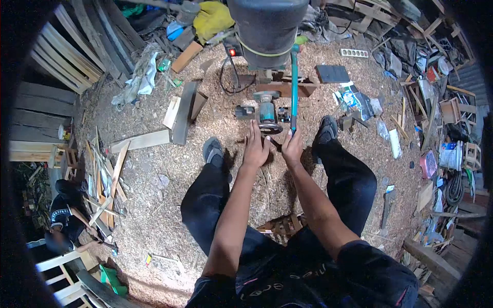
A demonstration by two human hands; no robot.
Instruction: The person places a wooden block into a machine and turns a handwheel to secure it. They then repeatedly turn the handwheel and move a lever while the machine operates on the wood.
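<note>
A small machine with a teal motor body (pixel 266 111) stands on the ground between my feet, a dark round disc (pixel 270 128) at its near end. My left hand (pixel 255 150) is beside the disc, its fingers stretched out and thumb apart. My right hand (pixel 292 148) is closed around the dark lower end of a long green bar-like tool (pixel 294 82), which points away from me along the machine's right side. What kind of tool it is, I cannot make out. Something dark lies between my hands, too shadowed to name.
Beyond the machine stands a large black bucket-like container (pixel 269 31), with a red-lit switch (pixel 232 52) and cable at its left. Boards (pixel 185 113) lie on the shavings-covered ground. At the far left sits another person (pixel 67 215) near wood strips (pixel 110 179). Clutter lines the right.
</note>
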